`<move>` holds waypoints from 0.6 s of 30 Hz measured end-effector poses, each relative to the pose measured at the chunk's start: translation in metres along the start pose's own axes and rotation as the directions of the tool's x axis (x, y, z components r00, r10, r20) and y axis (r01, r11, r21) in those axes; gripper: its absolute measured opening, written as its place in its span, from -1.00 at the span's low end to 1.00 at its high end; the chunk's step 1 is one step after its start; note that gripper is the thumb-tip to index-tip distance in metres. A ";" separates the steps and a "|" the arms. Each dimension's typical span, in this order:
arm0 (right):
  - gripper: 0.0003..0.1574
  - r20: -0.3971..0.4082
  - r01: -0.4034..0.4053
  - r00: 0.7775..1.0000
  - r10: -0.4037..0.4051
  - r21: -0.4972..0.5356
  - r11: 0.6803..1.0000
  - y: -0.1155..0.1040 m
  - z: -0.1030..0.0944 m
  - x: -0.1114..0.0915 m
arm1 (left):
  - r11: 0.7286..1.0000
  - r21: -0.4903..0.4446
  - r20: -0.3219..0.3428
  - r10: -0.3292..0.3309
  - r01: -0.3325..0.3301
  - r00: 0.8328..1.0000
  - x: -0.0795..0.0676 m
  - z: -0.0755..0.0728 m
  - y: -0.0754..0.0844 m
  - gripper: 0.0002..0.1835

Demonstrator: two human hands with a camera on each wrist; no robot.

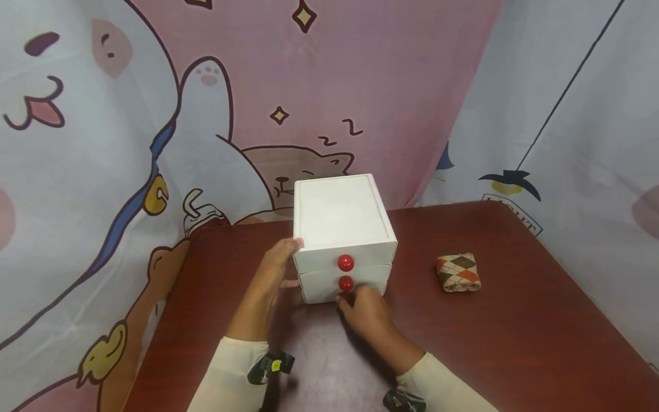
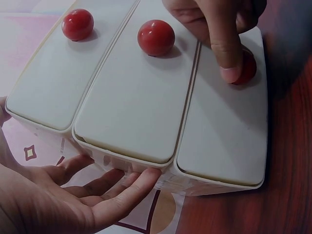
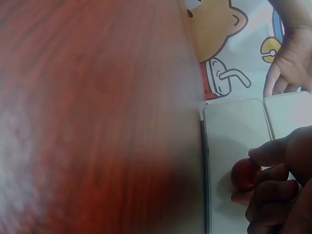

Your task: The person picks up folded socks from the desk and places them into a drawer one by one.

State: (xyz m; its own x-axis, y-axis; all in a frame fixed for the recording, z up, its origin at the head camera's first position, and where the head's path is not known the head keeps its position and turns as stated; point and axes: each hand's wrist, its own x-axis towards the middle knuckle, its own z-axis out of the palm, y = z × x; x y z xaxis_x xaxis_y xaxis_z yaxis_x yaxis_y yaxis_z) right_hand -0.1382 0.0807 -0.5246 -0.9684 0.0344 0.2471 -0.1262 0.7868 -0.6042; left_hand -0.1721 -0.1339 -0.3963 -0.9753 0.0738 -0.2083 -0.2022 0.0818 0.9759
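Sleeves (image 1: pixel 231 375) are lining the lower frame; the left hand (image 1: pixel 270 274), unclenched, is bracing the mid-frame, seemingly light, stiff drawer box (image 1: pixel 342 212); the right hand (image 1: pixel 368 312) is pinching its smooth bottom knob (image 3: pixel 243 174), likely the best hold.

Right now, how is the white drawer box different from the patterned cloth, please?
The drawer box is plain white with red knobs, while the folded cloth has orange, brown and cream diamonds. The drawer box is much larger than the folded cloth. The left hand holds the drawer box's side and the right hand pinches its lowest knob; neither touches the folded cloth. Both things rest on the same table.
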 end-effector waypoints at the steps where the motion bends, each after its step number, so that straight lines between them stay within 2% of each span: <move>1: -0.49 -0.011 0.011 1.000 -0.011 -0.001 1.000 0.004 0.004 0.000 | 1.000 0.001 -0.001 0.001 -0.001 1.000 0.000 0.000 0.000 -0.29; 5: -0.52 -0.016 0.024 1.000 -0.024 0.009 1.000 0.006 0.004 0.001 | 1.000 0.003 -0.005 0.005 -0.005 1.000 0.000 0.001 0.000 -0.31; 7: -0.53 -0.004 0.020 1.000 -0.020 0.037 0.999 -0.006 -0.009 -0.001 | 1.000 0.005 -0.005 0.005 -0.005 1.000 0.000 0.001 0.000 -0.31; 12: -0.54 0.044 -0.016 0.999 0.015 0.041 0.999 -0.021 -0.023 -0.001 | 1.000 0.003 -0.008 -0.002 0.002 1.000 0.000 0.001 0.000 -0.29; 18: -0.56 0.065 -0.041 0.997 0.040 0.016 0.999 -0.024 -0.026 -0.001 | 1.000 -0.002 -0.010 -0.007 0.007 1.000 0.000 0.002 0.001 -0.29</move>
State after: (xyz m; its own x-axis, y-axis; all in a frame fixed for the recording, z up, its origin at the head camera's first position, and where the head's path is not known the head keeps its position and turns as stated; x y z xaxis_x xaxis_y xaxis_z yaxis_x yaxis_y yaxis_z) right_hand -0.1282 0.0780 -0.4906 -0.9846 0.0257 0.1730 -0.0898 0.7746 -0.6260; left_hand -0.1722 -0.1322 -0.3959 -0.9748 0.0632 -0.2141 -0.2088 0.0806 0.9746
